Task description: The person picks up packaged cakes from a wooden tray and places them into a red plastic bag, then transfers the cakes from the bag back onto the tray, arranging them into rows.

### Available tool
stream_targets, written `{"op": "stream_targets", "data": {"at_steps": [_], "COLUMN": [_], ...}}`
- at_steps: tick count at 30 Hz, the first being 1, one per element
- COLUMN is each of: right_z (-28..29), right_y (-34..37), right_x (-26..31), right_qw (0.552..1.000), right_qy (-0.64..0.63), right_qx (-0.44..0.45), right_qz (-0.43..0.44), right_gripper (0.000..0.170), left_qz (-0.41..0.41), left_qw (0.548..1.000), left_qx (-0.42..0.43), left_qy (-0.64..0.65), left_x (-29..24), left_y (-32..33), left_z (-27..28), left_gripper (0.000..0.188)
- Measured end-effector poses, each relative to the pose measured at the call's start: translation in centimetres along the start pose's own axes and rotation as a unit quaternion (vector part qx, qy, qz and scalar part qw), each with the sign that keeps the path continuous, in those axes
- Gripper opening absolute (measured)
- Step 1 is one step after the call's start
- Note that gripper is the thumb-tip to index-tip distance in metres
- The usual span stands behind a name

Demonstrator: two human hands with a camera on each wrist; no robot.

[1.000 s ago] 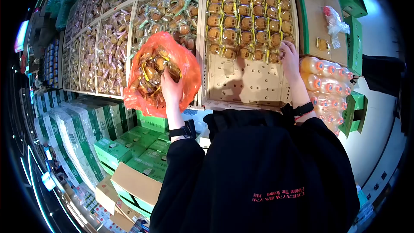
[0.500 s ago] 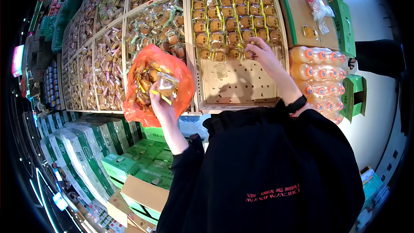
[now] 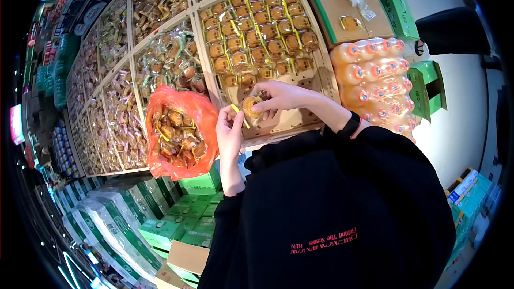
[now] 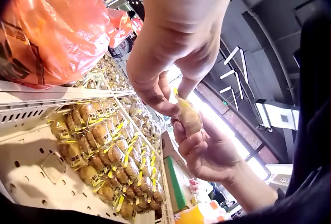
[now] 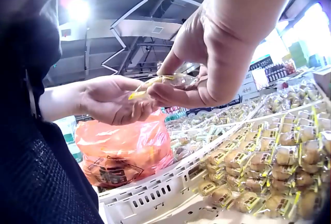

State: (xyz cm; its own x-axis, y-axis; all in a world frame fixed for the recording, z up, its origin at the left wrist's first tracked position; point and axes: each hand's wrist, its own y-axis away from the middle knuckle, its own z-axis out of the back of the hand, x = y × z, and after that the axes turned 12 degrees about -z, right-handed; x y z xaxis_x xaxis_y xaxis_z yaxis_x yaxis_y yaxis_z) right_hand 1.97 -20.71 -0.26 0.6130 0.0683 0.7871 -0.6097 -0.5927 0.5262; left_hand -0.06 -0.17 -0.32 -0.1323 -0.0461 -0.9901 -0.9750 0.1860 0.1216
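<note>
A clear-wrapped round cake (image 3: 251, 107) with a yellow edge strip is held between both hands over the front of a crate (image 3: 278, 124). The left hand (image 3: 230, 134) pinches its yellow-strip side; the right hand (image 3: 281, 96) grips the other side with thumb and fingers. In the left wrist view the cake (image 4: 189, 118) is seen edge-on between the fingertips. Left of the hands, a red plastic bag (image 3: 206, 118) stands open with wrapped cakes (image 3: 179, 134) inside. Rows of similar cakes (image 3: 259, 32) fill the crate's far part.
More crates of wrapped pieces (image 3: 126, 112) extend to the left. To the right are shrink-wrapped orange bottles (image 3: 369, 77) and a cardboard box (image 3: 321, 0) with a loose cake and crumpled plastic on top. Green cartons (image 3: 201, 203) are stacked below the bag.
The left hand has moved out of the bag toward the right with a cake. The right hand has come from the crate's rows to meet it, and both now hold a cake. The head view has shifted.
</note>
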Motion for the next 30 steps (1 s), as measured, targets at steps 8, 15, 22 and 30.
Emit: {"op": "stream_targets", "data": {"at_steps": [8,15,22,30], "right_z": [9.3,10.8,11.1,11.8], "right_y": [-3.9,-4.3,-3.8,-6.1], "right_x": [-9.6,-15.4,-13.9,-16.0], "right_qw": [0.951,0.812,0.811,0.759], "right_qy": [-0.173,-0.057,0.013,-0.015], "right_qx": [-0.238,-0.577,-0.580,-0.644], "right_qz": [-0.094,-0.066,-0.075,-0.095], "right_gripper": [0.031,0.053,0.066,0.051], "left_qz": [0.008,0.048,0.050,0.038], "left_qw": [0.994,0.989,0.981,0.956], "left_qx": [0.004,0.030,0.080,0.197], "left_qy": [-0.110,-0.138,-0.171,-0.214], "left_x": [1.7,2.0,2.5,4.2], "left_y": [1.0,1.2,0.7,-2.7], "left_z": [1.3,1.4,0.8,-3.2], "left_gripper": [0.023,0.027,0.030,0.030]}}
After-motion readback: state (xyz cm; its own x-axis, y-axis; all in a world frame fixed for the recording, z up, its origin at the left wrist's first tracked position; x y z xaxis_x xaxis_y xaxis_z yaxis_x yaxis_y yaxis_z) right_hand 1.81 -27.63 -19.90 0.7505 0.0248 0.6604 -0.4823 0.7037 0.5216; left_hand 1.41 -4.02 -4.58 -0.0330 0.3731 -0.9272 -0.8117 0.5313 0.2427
